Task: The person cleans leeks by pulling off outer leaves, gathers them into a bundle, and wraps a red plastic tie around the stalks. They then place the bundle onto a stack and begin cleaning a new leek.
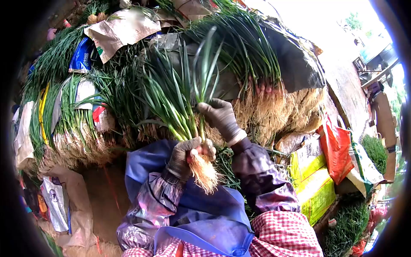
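A small bunch of green onions [173, 115] stands upright in front of me, with pinkish bulbs and pale, stringy roots [203, 173] hanging down. My left hand [183, 156], in a dirty grey glove, wraps round it just above the roots. Higher up, my right hand [220, 116], gloved the same way, has its thumb and fingers closed at one green onion stalk [198, 92] on the bunch's right side. Its fingertips are partly hidden. A blue apron [209, 218] covers my lap below the roots.
Large piles of green onions [239, 38] lie ahead, their roots [278, 111] towards me. More bundles [77, 132] are at left. A dark sheet [293, 60] and a brown paper sheet [122, 32] cover parts. Red [336, 147] and yellow bags [314, 184] lie right.
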A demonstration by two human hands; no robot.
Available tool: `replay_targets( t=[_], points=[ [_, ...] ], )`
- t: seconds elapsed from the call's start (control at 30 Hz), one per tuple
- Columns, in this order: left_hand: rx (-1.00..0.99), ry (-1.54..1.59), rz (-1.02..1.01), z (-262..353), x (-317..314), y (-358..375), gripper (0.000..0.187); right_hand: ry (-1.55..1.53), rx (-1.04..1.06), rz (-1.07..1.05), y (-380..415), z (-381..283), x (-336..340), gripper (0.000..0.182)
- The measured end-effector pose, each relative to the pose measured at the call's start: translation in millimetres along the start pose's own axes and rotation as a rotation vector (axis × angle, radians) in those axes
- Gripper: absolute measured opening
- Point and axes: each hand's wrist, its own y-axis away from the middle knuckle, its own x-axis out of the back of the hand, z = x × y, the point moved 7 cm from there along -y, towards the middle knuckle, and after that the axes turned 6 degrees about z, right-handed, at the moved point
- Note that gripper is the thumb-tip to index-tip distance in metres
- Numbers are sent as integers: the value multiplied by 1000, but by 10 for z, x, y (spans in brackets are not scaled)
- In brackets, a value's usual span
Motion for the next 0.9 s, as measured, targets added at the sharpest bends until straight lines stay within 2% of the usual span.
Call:
replay_targets(
  t=[0.03,0.07,0.13,0.17,0.2,0.27,0.33,0.37,0.4,0.47,0.57,0.6,0.67,0.7,0.73,0.8,0.83,0.87,0.9],
  points=[
    [-15,-56,135,5,111,-22,27,496,643,206,59,-237,-32,20],
    [-23,-132,216,19,162,-38,26,1135,833,330,170,-268,-92,15],
    [-40,-76,168,1,140,-70,25,1122,843,295,231,-179,-110,14],
    [-46,-47,153,6,151,-67,24,729,707,319,238,-47,89,17],
    [-60,-48,77,54,34,-35,21,134,437,239,104,299,316,19],
    [-218,70,-56,184,-225,40,22,421,215,254,151,584,898,18],
    [-175,30,-164,186,-213,19,24,1445,131,-364,353,610,819,19],
    [-174,15,-159,158,-180,-2,25,1591,26,-465,394,538,861,24],
    [-174,-3,-162,146,-202,-31,25,1646,165,-97,369,36,896,25],
    [-142,15,-165,57,-159,-104,23,1156,753,571,235,-720,1173,29],
    [-179,-86,-24,52,-107,-92,25,1421,583,772,-329,-1024,1322,32],
    [-181,-113,-15,43,-86,-115,26,1465,466,694,-518,-960,1364,32],
    [32,-104,69,-16,216,-105,22,1457,519,639,-454,-1037,1169,29],
    [-95,-187,242,70,122,-23,19,1239,542,507,-371,-979,1061,26],
    [-75,-160,231,51,175,-61,16,1020,549,375,-234,-896,930,24],
    [-30,-107,212,-22,348,-152,11,284,255,-16,134,-567,466,21],
    [-51,-159,312,-14,337,-112,13,437,286,21,258,-407,309,20],
    [-58,-173,277,-16,266,-102,15,589,312,54,363,-256,197,20],
    [-68,-185,246,-3,205,-94,16,849,529,112,378,-188,170,20]
  ],
)
